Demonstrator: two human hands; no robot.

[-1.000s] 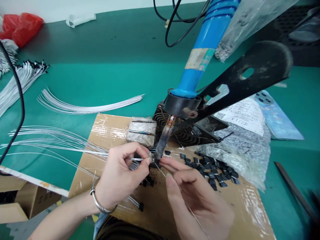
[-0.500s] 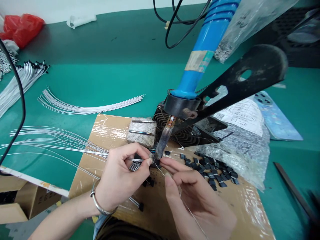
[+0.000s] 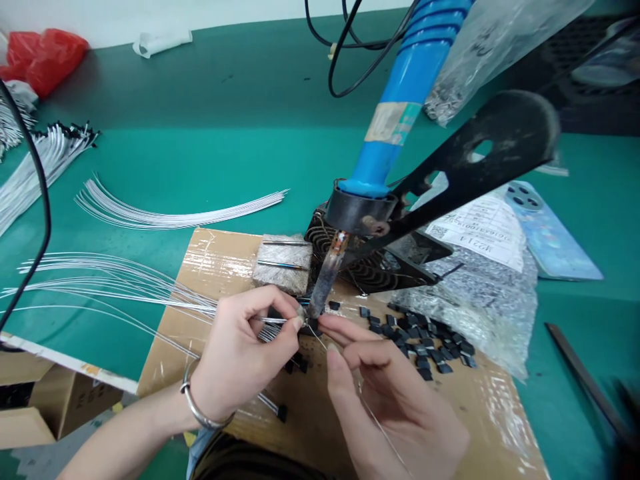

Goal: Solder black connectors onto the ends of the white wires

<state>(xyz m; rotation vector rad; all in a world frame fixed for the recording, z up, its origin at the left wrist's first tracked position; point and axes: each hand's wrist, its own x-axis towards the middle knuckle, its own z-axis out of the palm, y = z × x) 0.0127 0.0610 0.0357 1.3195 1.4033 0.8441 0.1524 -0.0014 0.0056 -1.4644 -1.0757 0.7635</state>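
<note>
My left hand (image 3: 240, 363) pinches a thin white wire (image 3: 125, 283) by its end, close to the tip of a blue-handled soldering iron (image 3: 373, 150) fixed in a black stand (image 3: 450, 167). A silver bracelet circles that wrist. My right hand (image 3: 395, 393) pinches a fine strand of solder wire (image 3: 380, 427) and feeds it up to the same tip. Both sets of fingertips nearly meet at the iron tip (image 3: 315, 310), over a small black part. The joint itself is hidden by my fingers.
A taped cardboard sheet (image 3: 215, 260) lies under my hands. Several small black parts (image 3: 430, 340) are scattered on it beside a plastic bag (image 3: 495, 287). Bundles of white wires (image 3: 175, 217) lie on the green bench to the left. A grey sponge block (image 3: 283, 263) sits behind.
My right hand has crept slightly left and up with the solder wire. The view has shifted a little; my left hand holds still.
</note>
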